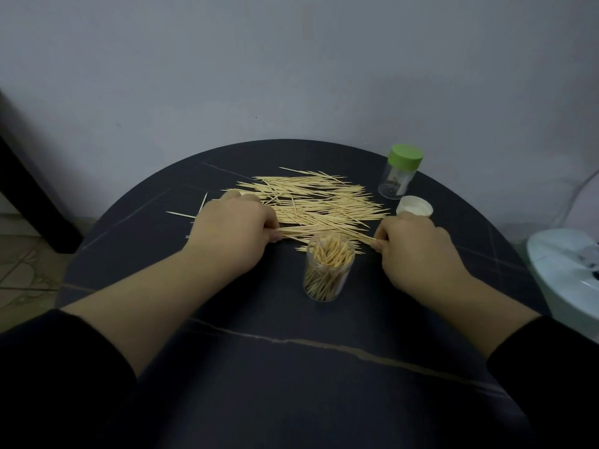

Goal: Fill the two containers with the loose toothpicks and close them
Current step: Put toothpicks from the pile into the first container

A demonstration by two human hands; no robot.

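A wide pile of loose toothpicks (311,199) lies on the dark round table (291,367). In front of the pile stands an open clear container (327,270), upright and packed with toothpicks. My left hand (233,228) and my right hand (418,244) each pinch one end of a small bundle of toothpicks (324,231) that lies just behind the open container. A second clear container with a green lid (400,171) stands shut at the back right and looks nearly empty. A white lid (415,206) lies beside it, just beyond my right hand.
A pale round appliance (570,273) sits off the table's right edge. A dark furniture leg (35,196) stands at the left. The grey wall rises right behind the table. A few stray toothpicks (184,214) lie left of my left hand.
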